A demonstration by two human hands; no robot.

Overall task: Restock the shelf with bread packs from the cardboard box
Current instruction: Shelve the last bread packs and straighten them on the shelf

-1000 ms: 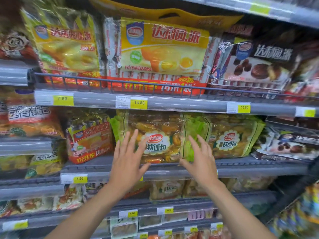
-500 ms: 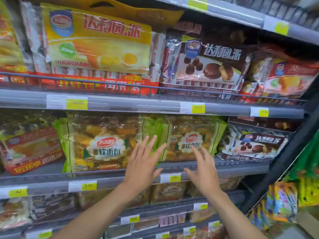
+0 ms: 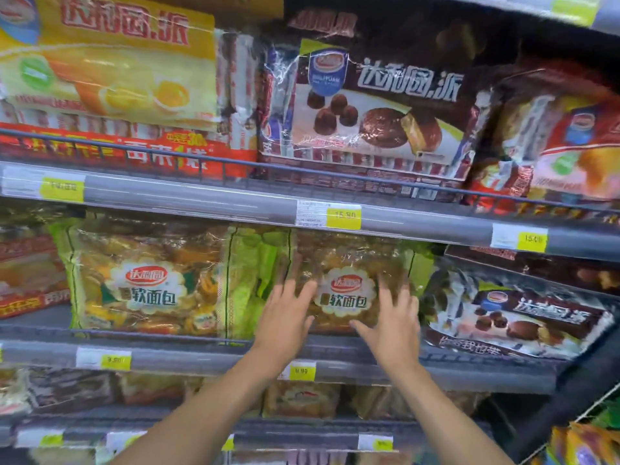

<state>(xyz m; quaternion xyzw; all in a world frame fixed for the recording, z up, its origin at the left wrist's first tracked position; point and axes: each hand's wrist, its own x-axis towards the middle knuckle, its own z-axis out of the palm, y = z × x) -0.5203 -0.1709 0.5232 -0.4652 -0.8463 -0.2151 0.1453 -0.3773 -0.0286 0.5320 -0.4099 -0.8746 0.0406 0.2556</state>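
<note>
Bread pack (image 3: 349, 283) sits on the shelf (image 3: 201, 357), left hand (image 3: 285, 317) and right hand (image 3: 392, 327) spread flat against its front, seating it; next probably needs an even inward push.

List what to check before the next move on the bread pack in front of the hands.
1. Hands free: ok. The left hand and right hand are open, fingers spread, holding nothing.
2. Contact with the bread pack: cannot tell. The hands lie over its lower corners, but the fingers are blurred.
3. Pack upright, label outward: ok.
4. Pack seated on the shelf: ok.
5. Side room: not ok. It abuts the left pack, and the chocolate pack sits close on its right.
6. Cardboard box within reach: cannot tell, as it is out of view.
</note>
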